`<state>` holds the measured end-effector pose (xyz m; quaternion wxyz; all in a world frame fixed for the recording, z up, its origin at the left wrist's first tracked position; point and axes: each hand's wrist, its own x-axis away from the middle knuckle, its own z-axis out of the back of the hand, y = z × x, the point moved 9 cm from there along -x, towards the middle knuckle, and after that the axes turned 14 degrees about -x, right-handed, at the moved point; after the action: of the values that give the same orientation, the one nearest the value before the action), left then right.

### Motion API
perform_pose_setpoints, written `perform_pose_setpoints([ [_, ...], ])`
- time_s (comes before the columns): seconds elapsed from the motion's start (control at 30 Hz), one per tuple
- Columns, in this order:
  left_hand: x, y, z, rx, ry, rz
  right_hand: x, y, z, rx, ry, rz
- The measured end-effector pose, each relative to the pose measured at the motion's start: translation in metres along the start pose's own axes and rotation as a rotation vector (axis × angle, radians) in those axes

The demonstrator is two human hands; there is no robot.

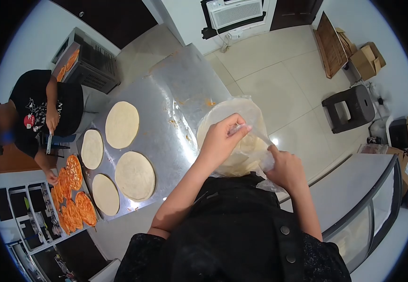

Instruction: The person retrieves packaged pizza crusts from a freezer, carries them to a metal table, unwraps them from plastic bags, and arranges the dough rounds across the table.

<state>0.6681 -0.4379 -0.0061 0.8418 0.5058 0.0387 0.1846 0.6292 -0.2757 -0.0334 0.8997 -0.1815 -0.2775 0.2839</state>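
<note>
Against my front is a clear plastic bag (253, 159) with pale round pizza bases (227, 110) in it, at the table's right edge. My left hand (222, 140) is closed over the bag, pinching its plastic between thumb and fingers. On the other side my right hand (285, 168) is wrapped around the bunched edge of the same bag. A stretched strip of plastic runs between the two hands. How many bases the bag holds cannot be made out.
Several plain pizza bases (135, 176) lie on the metal table (185, 89). Beyond them are sauce-covered bases (74, 172), where a co-worker (48, 103) holds a utensil. A dark stool (349, 108) and cardboard box (367, 61) stand right; a glass-topped freezer (354, 202) is close by.
</note>
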Motion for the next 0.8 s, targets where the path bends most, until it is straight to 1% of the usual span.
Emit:
perform_pose_setpoints([
  [0.03, 0.001, 0.003, -0.002, -0.001, -0.006, 0.012, -0.001, 0.003, -0.001, 0.0, 0.001, -0.004],
  [0.1, 0.002, 0.006, -0.007, -0.001, -0.017, 0.019, -0.01, 0.014, -0.019, -0.067, -0.137, -0.002],
  [0.13, 0.003, 0.007, -0.011, 0.04, -0.026, 0.001, -0.018, 0.022, -0.024, -0.066, -0.135, -0.005],
  [0.2, 0.007, 0.008, -0.019, 0.079, -0.031, -0.016, -0.032, 0.026, -0.056, -0.807, -0.341, 0.083],
  [0.23, 0.01, 0.008, -0.026, 0.122, -0.059, -0.016, -0.039, 0.028, -0.062, -0.813, -0.336, 0.161],
  [0.27, 0.012, 0.007, -0.033, 0.166, -0.085, -0.016, -0.04, 0.036, -0.066, -0.81, -0.338, 0.167],
  [0.3, 0.015, 0.005, -0.035, 0.166, -0.077, -0.015, -0.039, 0.051, -0.074, -1.098, -0.363, -0.109],
  [0.33, 0.019, 0.001, -0.041, 0.133, -0.122, -0.005, -0.031, 0.063, -0.087, -1.374, -0.38, -0.401],
  [0.37, 0.022, -0.001, -0.048, 0.101, -0.168, 0.007, -0.036, 0.072, -0.105, -1.562, -0.471, -0.439],
  [0.4, 0.025, 0.0, -0.05, 0.103, -0.16, 0.009, -0.039, 0.076, -0.108, -1.556, -0.477, -0.437],
  [0.47, 0.03, 0.007, -0.055, 0.17, -0.188, -0.062, -0.045, 0.081, -0.111, -1.665, -0.487, -0.443],
  [0.5, 0.029, 0.002, -0.053, 0.172, -0.183, -0.058, -0.044, 0.077, -0.11, -1.66, -0.492, -0.445],
  [0.57, 0.021, -0.017, -0.022, 0.222, 0.073, -0.028, -0.046, 0.07, -0.097, -1.587, -0.417, -0.372],
  [0.6, 0.022, -0.03, -0.005, 0.265, 0.118, 0.075, -0.045, 0.069, -0.091, -1.584, -0.421, -0.372],
  [0.63, 0.025, -0.039, 0.014, 0.306, 0.164, 0.178, -0.046, 0.059, -0.075, -1.647, -0.494, -0.219],
  [0.67, 0.03, -0.04, 0.031, 0.418, 0.2, 0.225, -0.048, 0.05, -0.062, -1.703, -0.568, -0.064],
  [0.7, 0.037, -0.042, 0.047, 0.53, 0.239, 0.272, -0.053, 0.057, -0.062, -1.771, -0.537, -0.12],
  [0.73, 0.04, -0.043, 0.065, 0.582, 0.284, 0.226, -0.061, 0.062, -0.073, -1.767, -0.55, -0.12],
  [0.77, 0.044, -0.044, 0.081, 0.631, 0.332, 0.18, -0.078, 0.081, -0.086, -1.772, -0.37, -0.161],
  [0.8, 0.051, -0.042, 0.101, 0.608, 0.403, 0.151, -0.088, 0.094, -0.091, -1.767, -0.188, -0.197],
])
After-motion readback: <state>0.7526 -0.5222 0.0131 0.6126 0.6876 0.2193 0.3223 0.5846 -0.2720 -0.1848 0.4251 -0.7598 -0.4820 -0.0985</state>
